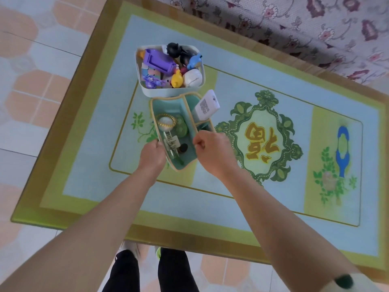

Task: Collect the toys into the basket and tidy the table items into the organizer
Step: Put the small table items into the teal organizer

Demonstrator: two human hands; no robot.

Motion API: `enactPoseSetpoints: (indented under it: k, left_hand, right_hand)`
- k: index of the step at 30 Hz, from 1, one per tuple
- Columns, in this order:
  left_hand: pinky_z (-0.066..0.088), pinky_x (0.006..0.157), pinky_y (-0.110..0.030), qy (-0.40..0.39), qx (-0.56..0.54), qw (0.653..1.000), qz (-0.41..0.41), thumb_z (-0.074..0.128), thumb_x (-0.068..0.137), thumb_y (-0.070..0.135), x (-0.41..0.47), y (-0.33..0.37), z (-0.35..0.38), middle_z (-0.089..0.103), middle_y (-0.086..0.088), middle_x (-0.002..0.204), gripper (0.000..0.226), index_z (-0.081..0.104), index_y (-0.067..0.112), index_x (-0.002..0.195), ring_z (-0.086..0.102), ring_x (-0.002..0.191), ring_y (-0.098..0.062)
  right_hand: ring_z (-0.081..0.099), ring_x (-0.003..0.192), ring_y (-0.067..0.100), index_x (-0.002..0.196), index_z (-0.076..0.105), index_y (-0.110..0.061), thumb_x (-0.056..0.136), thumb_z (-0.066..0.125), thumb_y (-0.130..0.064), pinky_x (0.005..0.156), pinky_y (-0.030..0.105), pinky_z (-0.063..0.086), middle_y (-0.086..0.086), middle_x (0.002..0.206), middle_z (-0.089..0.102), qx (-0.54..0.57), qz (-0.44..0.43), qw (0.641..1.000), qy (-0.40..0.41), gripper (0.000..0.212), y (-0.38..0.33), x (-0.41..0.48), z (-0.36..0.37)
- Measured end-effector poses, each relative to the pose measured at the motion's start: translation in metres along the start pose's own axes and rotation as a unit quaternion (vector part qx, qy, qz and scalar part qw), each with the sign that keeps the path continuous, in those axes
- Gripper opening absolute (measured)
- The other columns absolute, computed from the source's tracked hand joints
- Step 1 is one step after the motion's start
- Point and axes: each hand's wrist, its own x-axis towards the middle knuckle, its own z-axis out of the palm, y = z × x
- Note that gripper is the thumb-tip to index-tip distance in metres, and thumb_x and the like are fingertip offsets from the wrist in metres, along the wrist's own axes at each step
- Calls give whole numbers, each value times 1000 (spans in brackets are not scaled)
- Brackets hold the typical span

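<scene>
Left hand (pixel 152 153) and right hand (pixel 212 152) each grip opposite rims of the organizer (pixel 168 106) beside the basket (pixel 162 92).

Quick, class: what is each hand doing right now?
Left hand: grips the organizer by its left rim.
Right hand: pinches its right rim.

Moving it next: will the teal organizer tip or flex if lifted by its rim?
Organizer probably keeps shape: its walls stand straight. Likely top-heavy where the white box sticks above the rim. Loose items inside may slide.
</scene>
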Motion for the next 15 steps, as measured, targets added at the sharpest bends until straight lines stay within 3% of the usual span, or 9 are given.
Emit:
enactPoseSetpoints:
  k: [3,6,9,11,15]
  left_hand:
    - [46,83,-36,35,13,999,5,30,102,21,0,2,9,62,-17,100,32,55,5,91,59,104,-39]
    - [38,78,-36,74,38,996,13,29,103,25,-2,5,19,61,-21,107,34,55,5,96,56,98,-35]
    - [41,83,-39,101,49,994,11,28,103,26,0,5,27,60,-22,113,39,56,-1,105,56,105,-37]
    - [40,79,-38,113,58,992,15,29,103,25,3,2,30,60,-21,109,35,55,2,100,56,103,-37]
    - [37,74,-36,130,69,989,30,30,102,25,4,-4,32,57,-15,99,33,54,4,95,50,87,-28]
  right_hand:
    - [61,73,26,85,68,-13,84,52,-9,68,35,51,5,76,70,26,52,996,63,17,29,-9,-18]
    - [62,77,25,88,68,-12,84,52,-7,70,34,51,5,81,70,28,115,991,66,18,60,-16,-19]
    - [58,96,26,104,65,-13,85,50,-3,77,34,49,6,101,67,-5,147,989,10,26,87,-19,-3]
    - [50,111,27,122,55,-16,82,54,-2,84,36,45,6,118,57,-45,141,987,-59,42,100,-19,12]
    - [42,116,31,135,40,-20,79,71,-19,89,40,43,9,130,42,-128,125,975,-132,65,114,-21,41]
